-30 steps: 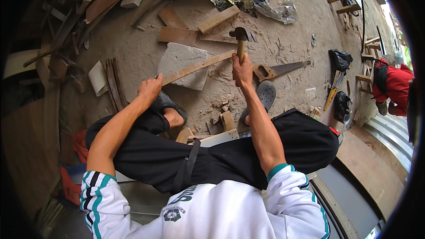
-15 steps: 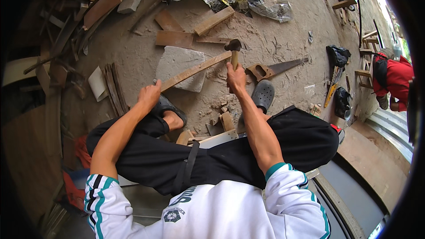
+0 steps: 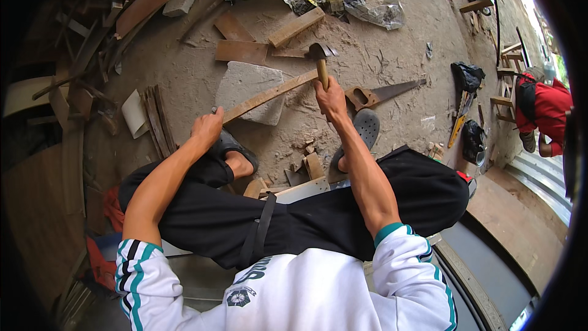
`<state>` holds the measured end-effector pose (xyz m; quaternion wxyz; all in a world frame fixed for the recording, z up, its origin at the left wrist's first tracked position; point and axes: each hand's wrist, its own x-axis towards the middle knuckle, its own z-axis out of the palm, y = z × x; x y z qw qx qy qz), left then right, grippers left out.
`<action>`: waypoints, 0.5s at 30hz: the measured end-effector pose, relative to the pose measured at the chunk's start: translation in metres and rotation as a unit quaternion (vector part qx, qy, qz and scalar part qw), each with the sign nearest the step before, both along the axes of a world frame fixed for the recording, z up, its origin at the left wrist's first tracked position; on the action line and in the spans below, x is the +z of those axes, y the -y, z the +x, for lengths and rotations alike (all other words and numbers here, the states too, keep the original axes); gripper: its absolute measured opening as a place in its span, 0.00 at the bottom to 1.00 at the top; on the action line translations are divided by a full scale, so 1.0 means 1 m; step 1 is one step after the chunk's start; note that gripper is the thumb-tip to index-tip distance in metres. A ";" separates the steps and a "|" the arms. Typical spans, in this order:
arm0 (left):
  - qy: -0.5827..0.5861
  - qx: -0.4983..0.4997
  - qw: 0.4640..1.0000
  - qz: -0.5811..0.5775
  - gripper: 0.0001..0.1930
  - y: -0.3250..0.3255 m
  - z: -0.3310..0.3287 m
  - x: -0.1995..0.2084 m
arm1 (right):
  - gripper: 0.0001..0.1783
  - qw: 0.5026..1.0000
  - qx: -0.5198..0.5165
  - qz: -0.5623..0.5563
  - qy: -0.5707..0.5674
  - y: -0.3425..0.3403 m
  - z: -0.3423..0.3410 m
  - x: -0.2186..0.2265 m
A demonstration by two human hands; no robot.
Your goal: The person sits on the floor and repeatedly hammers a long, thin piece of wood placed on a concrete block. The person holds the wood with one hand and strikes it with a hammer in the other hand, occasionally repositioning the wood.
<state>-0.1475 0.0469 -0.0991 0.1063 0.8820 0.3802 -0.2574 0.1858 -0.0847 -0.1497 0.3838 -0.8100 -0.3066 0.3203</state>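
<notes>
My left hand is closed round the near end of a narrow wooden strip. The strip slants away to the right, over a pale stone block. In my right hand is the wooden handle of a claw hammer, whose dark head stands just past the strip's far end. Whether the hammer touches the strip I cannot tell. A handsaw with a wooden grip lies on the ground beside my right hand, close to my right clog.
Loose boards and crumpled plastic lie beyond the block. Scrap wood is heaped at left. A yellow-bladed saw and black bags lie at right, near a person in red. Offcuts lie between my feet.
My right hand has shifted slightly right and nearer, and the hammer has tilted, its head now leaning left of the hand. My left hand and the strip have barely moved.
</notes>
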 end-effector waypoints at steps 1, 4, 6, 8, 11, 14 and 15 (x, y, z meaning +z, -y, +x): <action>-0.003 0.004 1.000 -0.002 0.08 0.001 -0.001 0.001 | 0.20 1.000 0.011 0.016 0.016 -0.004 -0.005 0.005; -0.021 0.020 1.000 -0.011 0.08 0.004 0.001 0.010 | 0.19 0.997 0.054 0.031 0.045 -0.005 -0.020 0.018; -0.024 0.018 0.999 -0.013 0.08 0.000 0.007 0.014 | 0.18 0.995 0.087 -0.005 0.043 0.006 -0.025 -0.007; -0.022 0.013 1.000 -0.015 0.08 -0.001 0.009 0.015 | 0.19 0.985 0.128 -0.087 0.070 0.012 -0.020 -0.029; -0.037 0.013 0.999 -0.017 0.09 0.002 0.009 0.011 | 0.19 0.986 0.109 -0.097 0.080 -0.001 -0.008 -0.035; -0.012 -0.001 1.000 -0.007 0.10 -0.006 0.002 0.007 | 0.17 0.992 0.096 -0.042 0.073 -0.014 -0.005 0.003; -0.018 0.007 1.000 -0.006 0.10 -0.005 0.000 0.008 | 0.17 0.992 0.099 -0.017 0.076 -0.015 -0.010 0.009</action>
